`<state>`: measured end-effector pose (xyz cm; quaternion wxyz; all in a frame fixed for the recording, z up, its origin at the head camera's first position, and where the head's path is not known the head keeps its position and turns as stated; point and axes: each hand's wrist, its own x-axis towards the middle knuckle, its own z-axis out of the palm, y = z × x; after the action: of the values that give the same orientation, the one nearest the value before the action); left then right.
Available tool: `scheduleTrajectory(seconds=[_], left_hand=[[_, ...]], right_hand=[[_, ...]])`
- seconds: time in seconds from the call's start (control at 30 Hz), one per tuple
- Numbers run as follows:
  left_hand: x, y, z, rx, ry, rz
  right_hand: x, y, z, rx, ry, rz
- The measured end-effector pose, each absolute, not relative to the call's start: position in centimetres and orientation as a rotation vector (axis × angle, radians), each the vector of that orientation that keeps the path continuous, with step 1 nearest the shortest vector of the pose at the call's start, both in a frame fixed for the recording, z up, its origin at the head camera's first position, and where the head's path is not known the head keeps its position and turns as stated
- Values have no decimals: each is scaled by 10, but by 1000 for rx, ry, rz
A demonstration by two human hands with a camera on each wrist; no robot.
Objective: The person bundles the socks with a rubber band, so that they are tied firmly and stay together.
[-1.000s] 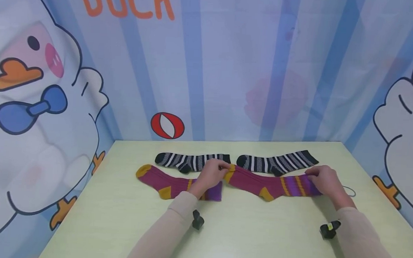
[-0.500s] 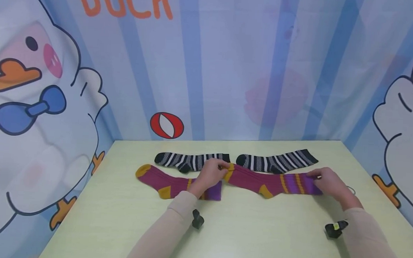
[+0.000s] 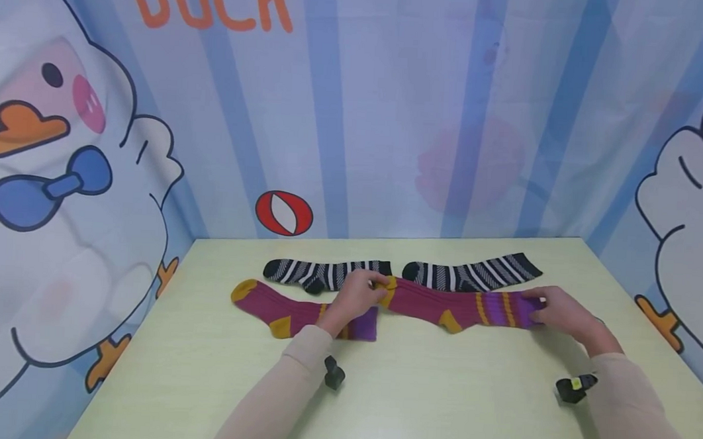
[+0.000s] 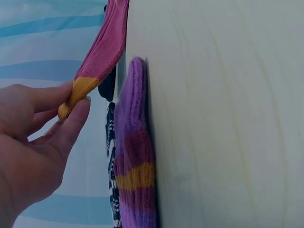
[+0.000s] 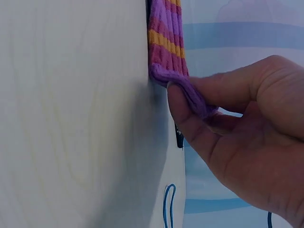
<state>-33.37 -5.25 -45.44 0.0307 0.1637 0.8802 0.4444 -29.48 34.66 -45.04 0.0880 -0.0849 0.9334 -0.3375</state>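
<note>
A maroon sock with mustard toe and heel and a purple striped cuff stretches between both hands. At its toe, my left hand pinches the mustard tip between thumb and fingers, as the left wrist view also shows. My right hand pinches the purple cuff edge at the other end. A matching maroon sock lies on the table to the left, its cuff partly behind my left hand and wrist. In the left wrist view that sock's purple cuff lies below the held toe.
Two black-and-white striped socks lie along the back: the left striped sock and the right striped sock. The pale table ends at a printed curtain. A thin blue cord loop lies by my right hand.
My right hand has shifted slightly right and regripped the cuff edge. The held sock's heel and cuff have moved a little up in the head view, while my left hand stays almost still.
</note>
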Motion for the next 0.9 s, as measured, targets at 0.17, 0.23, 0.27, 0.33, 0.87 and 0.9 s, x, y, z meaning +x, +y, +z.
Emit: scheduleTrajectory(seconds=[0.17, 0.23, 0.27, 0.33, 0.87, 0.9], left_hand=[[-333, -55, -452, 503, 2671, 1368], [-332, -57, -450, 497, 2645, 1371], [-331, -58, -449, 493, 2628, 1375], [-330, -62, -447, 490, 2599, 1384], [-318, -92, -429, 432, 2528, 1397], [-317, -94, -428, 429, 2538, 1390]], right_hand=[[-294, 351, -449, -237, 2719, -1044], [-294, 354, -449, -237, 2695, -1062], [-293, 354, -449, -243, 2682, -1076], [-292, 354, -447, -251, 2652, -1102], [-285, 344, -446, -390, 2455, -1217], [-286, 342, -446, -399, 2450, -1219]])
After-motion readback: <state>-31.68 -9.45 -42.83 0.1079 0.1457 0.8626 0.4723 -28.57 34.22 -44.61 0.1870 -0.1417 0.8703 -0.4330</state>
